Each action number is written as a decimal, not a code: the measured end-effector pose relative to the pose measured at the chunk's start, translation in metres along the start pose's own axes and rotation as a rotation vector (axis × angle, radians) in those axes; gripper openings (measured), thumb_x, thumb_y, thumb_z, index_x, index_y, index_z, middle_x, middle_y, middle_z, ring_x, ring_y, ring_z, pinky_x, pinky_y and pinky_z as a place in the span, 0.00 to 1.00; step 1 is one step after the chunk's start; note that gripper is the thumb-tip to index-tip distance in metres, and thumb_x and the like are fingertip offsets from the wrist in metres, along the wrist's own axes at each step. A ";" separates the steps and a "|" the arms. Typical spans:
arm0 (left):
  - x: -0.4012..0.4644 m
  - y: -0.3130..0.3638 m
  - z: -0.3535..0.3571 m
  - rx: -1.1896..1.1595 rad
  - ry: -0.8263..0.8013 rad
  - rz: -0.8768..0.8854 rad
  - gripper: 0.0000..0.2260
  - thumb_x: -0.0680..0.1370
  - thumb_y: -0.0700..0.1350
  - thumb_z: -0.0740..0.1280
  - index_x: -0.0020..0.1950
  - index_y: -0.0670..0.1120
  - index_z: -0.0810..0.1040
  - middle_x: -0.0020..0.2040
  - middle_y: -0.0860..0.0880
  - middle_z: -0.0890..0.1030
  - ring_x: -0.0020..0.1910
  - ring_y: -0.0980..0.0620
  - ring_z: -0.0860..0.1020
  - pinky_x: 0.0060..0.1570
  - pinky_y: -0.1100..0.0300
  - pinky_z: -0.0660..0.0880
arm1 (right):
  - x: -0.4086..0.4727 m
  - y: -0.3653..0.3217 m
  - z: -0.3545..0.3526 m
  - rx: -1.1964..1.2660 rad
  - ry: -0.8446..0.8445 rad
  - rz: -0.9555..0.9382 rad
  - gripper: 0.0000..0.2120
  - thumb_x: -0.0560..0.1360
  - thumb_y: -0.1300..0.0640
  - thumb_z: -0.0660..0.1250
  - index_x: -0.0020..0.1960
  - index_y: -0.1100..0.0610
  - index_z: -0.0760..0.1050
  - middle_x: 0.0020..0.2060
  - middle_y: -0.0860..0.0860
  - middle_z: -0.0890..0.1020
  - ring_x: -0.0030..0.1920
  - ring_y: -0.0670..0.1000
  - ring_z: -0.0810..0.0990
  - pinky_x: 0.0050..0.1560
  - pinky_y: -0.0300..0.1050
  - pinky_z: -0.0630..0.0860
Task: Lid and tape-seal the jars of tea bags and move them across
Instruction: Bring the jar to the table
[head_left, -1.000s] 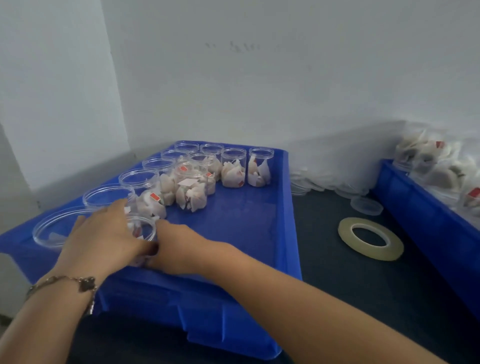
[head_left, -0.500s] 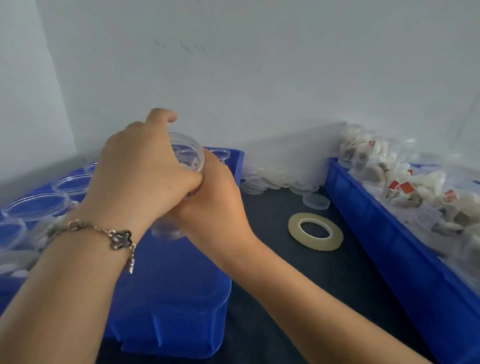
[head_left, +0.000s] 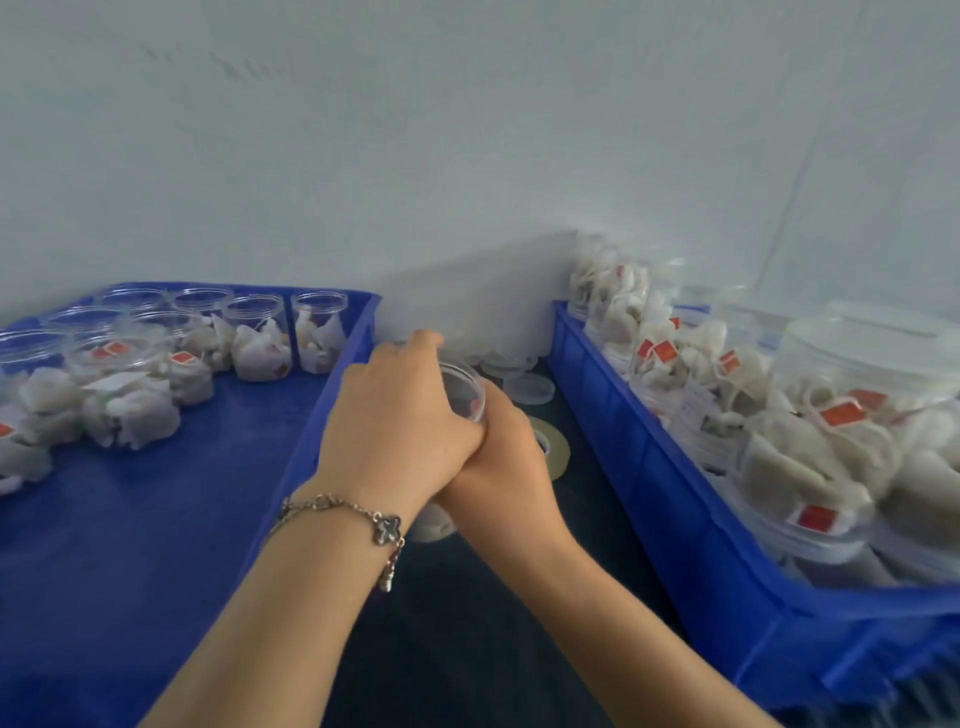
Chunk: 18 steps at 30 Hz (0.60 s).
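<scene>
Soft, even light (edges blurred)

We see a dark table strip (head_left: 519, 623) open between 2 blue bins (head_left: 291, 467); beyond it, the tape roll (head_left: 553, 447) and loose lids (head_left: 530, 387) block the far end.

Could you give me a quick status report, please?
Left hand and right hand both grip clear plastic jar, unlidded, between blue crates. Tape roll behind.

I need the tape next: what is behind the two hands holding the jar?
Part of the tape roll shows flat on the dark table behind the right hand; the rest is hidden. Loose lids lie further back.
</scene>
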<state>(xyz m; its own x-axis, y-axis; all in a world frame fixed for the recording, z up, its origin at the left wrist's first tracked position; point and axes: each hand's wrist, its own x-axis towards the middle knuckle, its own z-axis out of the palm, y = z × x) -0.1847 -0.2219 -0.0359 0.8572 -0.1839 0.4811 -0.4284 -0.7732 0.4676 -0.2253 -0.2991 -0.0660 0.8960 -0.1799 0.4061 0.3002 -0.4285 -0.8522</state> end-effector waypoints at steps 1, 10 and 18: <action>-0.001 0.000 0.010 -0.004 -0.024 -0.010 0.29 0.73 0.58 0.67 0.71 0.52 0.64 0.62 0.47 0.73 0.61 0.44 0.72 0.52 0.55 0.70 | -0.002 0.008 -0.002 -0.009 -0.002 0.017 0.23 0.60 0.51 0.67 0.56 0.49 0.74 0.50 0.49 0.80 0.55 0.54 0.77 0.56 0.57 0.74; -0.006 -0.003 0.063 0.022 -0.210 -0.110 0.31 0.73 0.55 0.69 0.73 0.51 0.61 0.65 0.47 0.69 0.62 0.45 0.70 0.51 0.57 0.69 | -0.005 0.060 -0.012 -0.021 -0.005 0.121 0.15 0.65 0.57 0.74 0.49 0.45 0.75 0.44 0.43 0.82 0.47 0.41 0.80 0.49 0.43 0.79; 0.013 -0.008 0.087 0.022 -0.187 -0.123 0.33 0.72 0.58 0.69 0.73 0.50 0.61 0.65 0.47 0.69 0.63 0.46 0.67 0.48 0.60 0.63 | 0.014 0.087 -0.011 0.025 0.005 0.157 0.17 0.68 0.59 0.72 0.54 0.45 0.75 0.44 0.44 0.82 0.47 0.41 0.80 0.47 0.39 0.78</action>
<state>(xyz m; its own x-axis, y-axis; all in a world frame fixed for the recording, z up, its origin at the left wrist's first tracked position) -0.1447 -0.2710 -0.0983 0.9415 -0.1951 0.2747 -0.3128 -0.8093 0.4972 -0.1904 -0.3490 -0.1310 0.9309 -0.2471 0.2691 0.1649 -0.3729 -0.9131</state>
